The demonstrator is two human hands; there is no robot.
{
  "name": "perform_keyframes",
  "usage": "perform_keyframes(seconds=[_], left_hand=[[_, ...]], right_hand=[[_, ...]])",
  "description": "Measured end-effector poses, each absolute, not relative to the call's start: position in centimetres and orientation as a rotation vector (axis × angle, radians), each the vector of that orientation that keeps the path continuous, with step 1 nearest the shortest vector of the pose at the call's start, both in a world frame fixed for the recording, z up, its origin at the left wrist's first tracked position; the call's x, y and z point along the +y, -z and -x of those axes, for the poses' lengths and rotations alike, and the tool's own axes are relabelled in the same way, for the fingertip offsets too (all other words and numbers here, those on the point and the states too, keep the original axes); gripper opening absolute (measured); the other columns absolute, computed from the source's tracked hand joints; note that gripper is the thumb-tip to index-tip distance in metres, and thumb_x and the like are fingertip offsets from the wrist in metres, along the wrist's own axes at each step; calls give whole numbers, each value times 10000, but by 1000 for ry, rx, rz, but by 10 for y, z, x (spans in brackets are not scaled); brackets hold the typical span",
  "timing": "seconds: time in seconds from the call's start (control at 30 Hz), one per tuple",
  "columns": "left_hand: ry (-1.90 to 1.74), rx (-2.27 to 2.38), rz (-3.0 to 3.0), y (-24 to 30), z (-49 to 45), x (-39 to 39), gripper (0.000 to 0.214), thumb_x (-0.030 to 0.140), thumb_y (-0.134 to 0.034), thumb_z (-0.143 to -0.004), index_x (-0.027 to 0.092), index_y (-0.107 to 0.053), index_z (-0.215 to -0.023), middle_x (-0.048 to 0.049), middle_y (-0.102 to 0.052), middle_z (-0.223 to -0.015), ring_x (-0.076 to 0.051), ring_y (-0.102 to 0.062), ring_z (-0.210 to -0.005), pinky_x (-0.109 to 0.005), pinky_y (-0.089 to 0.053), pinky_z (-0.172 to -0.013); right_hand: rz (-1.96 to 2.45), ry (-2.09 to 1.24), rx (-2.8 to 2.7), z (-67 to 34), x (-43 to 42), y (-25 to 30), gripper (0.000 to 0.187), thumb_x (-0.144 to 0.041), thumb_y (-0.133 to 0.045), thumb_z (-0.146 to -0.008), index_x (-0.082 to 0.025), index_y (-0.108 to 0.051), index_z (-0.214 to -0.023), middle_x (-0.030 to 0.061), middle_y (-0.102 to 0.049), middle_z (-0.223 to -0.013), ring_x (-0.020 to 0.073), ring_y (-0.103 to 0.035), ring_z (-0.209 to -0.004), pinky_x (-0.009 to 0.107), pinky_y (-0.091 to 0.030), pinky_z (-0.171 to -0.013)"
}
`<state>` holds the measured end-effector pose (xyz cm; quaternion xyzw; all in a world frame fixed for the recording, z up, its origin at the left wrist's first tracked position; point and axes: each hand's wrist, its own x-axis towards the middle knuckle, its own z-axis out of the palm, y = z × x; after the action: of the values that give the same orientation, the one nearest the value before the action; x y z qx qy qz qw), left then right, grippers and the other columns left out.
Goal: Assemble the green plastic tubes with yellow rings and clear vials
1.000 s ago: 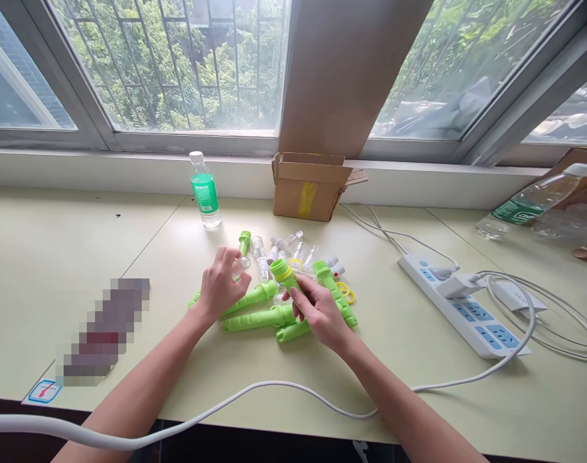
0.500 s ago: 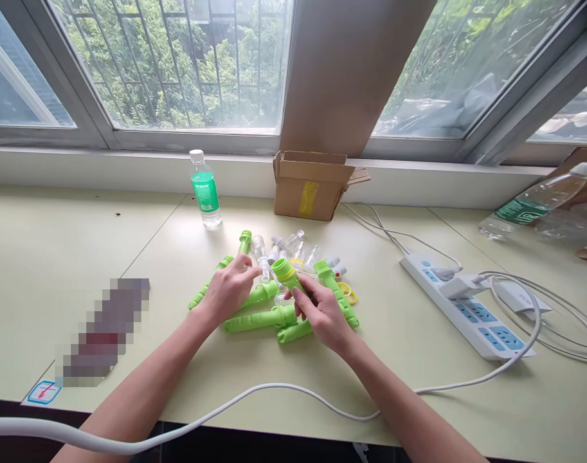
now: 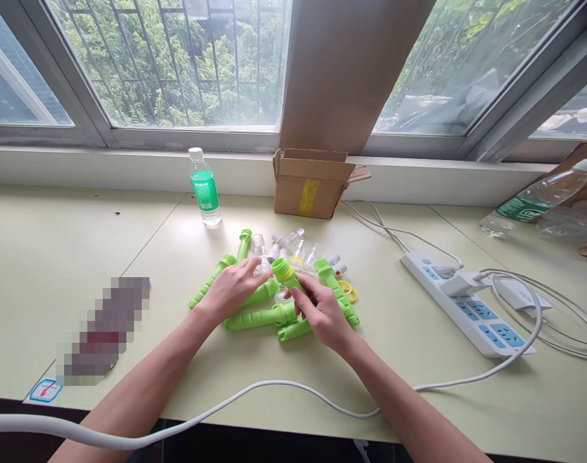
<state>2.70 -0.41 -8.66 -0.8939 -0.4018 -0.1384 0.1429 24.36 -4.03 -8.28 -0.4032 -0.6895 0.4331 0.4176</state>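
My right hand point(image 3: 325, 312) is closed around a green flashlight body point(image 3: 284, 273), its open threaded mouth tilted up and to the left. A yellow ring sits just below that thread. My left hand point(image 3: 233, 286) is over the pile with its fingers stretched toward the mouth, apparently holding nothing. Beneath and beside my hands lie several more green flashlight bodies, one point(image 3: 260, 317) in front and another point(image 3: 339, 292) on the right. Behind them are clear plastic parts point(image 3: 293, 241), some with white ends. Loose yellow rings point(image 3: 349, 292) rest at the pile's right.
A water bottle point(image 3: 205, 190) and an open cardboard box point(image 3: 310, 186) stand at the back. On the right are a power strip point(image 3: 467, 305) with plugs and a tilted bottle point(image 3: 539, 199). A white cable point(image 3: 274, 384) crosses the front. A blurred-out item point(image 3: 107, 328) lies left.
My left hand's fingers have straightened and moved slightly right, closer to the mouth of the held flashlight body. My right hand keeps its hold almost in place.
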Motion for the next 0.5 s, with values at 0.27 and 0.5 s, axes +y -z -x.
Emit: perform_keyframes(seconds=[0.27, 0.5], left_hand=[[419, -1067, 2521, 92, -24, 2, 240, 49, -444, -896, 200, -566, -1037, -83, -599, -970, -201, -638, -833, -287, -508, -617], [823, -1191, 2383, 91, -23, -3, 163, 287, -516, -929, 183, -557, -1047, -53, -653, -917, -131, -600, -619, -230, -403, -459]], right_hand=[[1011, -1071, -1732, -244, -40, 81, 213, -337, -480, -961, -190, -612, -1043, 34, -639, -836, 121, -511, -572, 256, -425, -518], [1034, -922, -1803, -246, -39, 81, 241, -322, -471, -969, -198, -613, -1119, 52, -672, -884, 176, -624, -733, 302, -517, -669]])
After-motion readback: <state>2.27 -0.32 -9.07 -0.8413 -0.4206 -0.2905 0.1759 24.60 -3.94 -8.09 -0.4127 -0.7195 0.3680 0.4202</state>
